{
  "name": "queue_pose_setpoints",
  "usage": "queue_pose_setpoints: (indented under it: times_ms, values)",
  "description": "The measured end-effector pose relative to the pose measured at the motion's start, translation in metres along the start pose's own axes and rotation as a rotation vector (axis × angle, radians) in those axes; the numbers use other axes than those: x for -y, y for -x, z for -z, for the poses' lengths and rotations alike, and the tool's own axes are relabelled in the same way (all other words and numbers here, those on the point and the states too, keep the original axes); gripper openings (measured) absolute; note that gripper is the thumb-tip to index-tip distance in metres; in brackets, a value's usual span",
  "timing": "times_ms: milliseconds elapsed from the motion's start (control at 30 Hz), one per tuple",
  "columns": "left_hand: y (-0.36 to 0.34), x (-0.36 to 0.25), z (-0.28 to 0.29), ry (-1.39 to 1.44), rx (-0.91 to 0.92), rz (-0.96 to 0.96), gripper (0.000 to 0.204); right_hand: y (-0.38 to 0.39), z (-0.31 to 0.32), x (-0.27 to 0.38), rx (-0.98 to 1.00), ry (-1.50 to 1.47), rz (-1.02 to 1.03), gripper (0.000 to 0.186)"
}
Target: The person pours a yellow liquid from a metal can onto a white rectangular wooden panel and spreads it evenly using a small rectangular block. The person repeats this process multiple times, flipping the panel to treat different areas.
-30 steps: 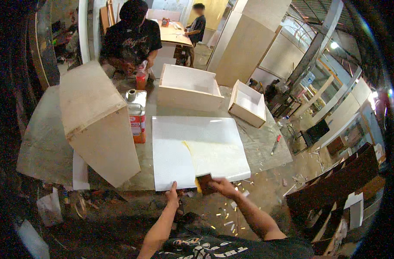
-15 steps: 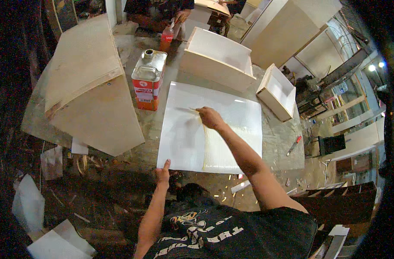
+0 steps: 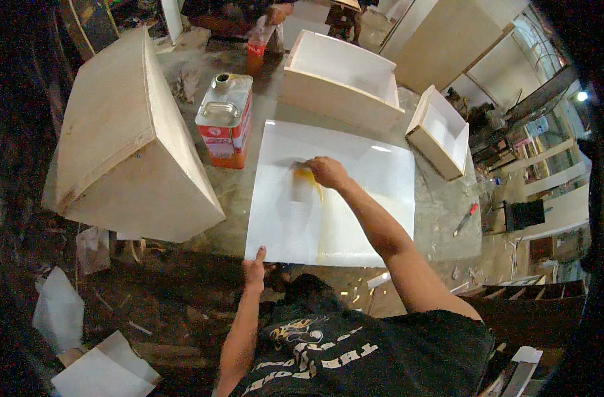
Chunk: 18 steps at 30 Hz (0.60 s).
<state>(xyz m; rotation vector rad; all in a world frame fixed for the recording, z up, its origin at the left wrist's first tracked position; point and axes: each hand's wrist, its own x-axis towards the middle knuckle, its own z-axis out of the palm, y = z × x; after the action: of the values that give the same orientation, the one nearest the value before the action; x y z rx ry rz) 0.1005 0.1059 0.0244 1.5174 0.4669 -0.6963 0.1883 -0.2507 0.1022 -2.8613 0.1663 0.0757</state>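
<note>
A white sheet [image 3: 275, 225] lies flat on the worktable, with a pale yellowish coat of glue [image 3: 348, 231] over its lower right part. My right hand [image 3: 329, 173] is closed on a thin flat spreader [image 3: 303, 165], mostly hidden by the fingers, near the upper middle of the sheet. A brighter yellow smear of glue [image 3: 306, 176] shows just below that hand. At the sheet's near left corner, my left hand [image 3: 254, 267] grips the edge, thumb on top and fingers hidden underneath.
A red and silver metal can [image 3: 224, 122] stands left of the sheet, beside a large wooden box [image 3: 123, 139]. Two white-lined drawers [image 3: 341, 89] [image 3: 441, 132] sit beyond it. A red-ended tool [image 3: 466, 220] lies right. Across the table, a person's hand [image 3: 278, 13] is by a bottle [image 3: 256, 49].
The view has shifted slightly. My right hand has moved a little with the spreader, and a bright yellow smear now shows beneath it. My left hand stays on the sheet's corner.
</note>
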Motion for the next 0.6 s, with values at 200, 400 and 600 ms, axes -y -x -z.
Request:
queue_pose_setpoints:
  times_ms: [200,400,600]
  values:
    - [-0.003,0.006,-0.003,0.161,0.059,-0.252,0.043,0.071,-0.015,0.028,0.069,-0.028,-0.015,0.030]
    - [-0.012,0.011,0.000,0.134,0.094,-0.237,0.043,0.180,-0.035,0.088,0.062,-0.073,0.007,0.035]
    - [-0.017,0.013,0.000,0.129,0.118,-0.248,0.042,0.261,-0.062,0.134,0.225,-0.123,-0.073,0.038]
